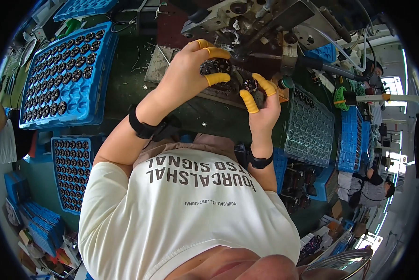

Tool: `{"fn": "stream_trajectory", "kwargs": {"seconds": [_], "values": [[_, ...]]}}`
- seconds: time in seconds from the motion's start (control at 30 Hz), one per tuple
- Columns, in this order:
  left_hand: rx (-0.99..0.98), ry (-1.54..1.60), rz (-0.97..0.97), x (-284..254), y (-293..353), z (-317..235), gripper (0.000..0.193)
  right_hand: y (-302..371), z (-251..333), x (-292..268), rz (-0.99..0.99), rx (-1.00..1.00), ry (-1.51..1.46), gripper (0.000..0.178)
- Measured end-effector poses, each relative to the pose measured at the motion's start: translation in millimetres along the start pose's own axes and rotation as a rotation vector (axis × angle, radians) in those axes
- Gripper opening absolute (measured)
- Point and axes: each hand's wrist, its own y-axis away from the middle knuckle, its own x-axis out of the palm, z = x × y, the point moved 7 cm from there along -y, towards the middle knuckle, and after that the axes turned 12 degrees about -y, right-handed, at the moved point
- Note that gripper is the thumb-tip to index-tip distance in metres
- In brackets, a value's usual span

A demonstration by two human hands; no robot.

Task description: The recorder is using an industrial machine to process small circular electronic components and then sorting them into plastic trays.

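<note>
Upper centre of the frame: both hands meet at a green workbench (195, 112) just below a grey metal machine (247, 18). Left hand (188, 74), yellow finger cots on the fingertips, curls over a small dark round part (212, 67); fingers (217, 78) bent around it, pinching its edge. Right hand (264, 105), also in yellow cots, holds a second dark round part (250, 85) between thumb and forefinger, just beside the first. Black bands sit on both wrists.

Upper left: a blue tray (67, 77) with rows of the same dark round parts in its pockets. Lower left: another blue tray (72, 172), likewise filled. Right of the hands: a clear grey pocketed tray (310, 128), contents hard to tell. Far right edge: another person (373, 186) seated, well apart from the work.
</note>
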Motion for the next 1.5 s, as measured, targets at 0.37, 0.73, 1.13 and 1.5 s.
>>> {"fn": "stream_trajectory", "kwargs": {"seconds": [0.37, 0.73, 1.13, 1.5], "values": [[-0.103, 0.109, 0.233, 23.3, -8.4, 17.0, 0.042, 11.4, -5.1, -53.8, -0.113, -0.046, 0.23, 0.044], [-0.028, 0.105, 0.16, 20.4, -6.4, 7.6, 0.04, -5.4, -21.1, -68.8, -0.099, -0.068, 0.479, 0.041], [-0.122, 0.217, 0.131, 21.2, 5.4, 11.0, 0.045, -4.0, -28.9, -68.9, -0.087, 0.013, 0.416, 0.043], [-0.154, 0.248, 0.035, 20.6, 9.9, 16.1, 0.043, -1.1, -35.5, -70.8, -0.083, -0.004, 0.425, 0.042]]}}
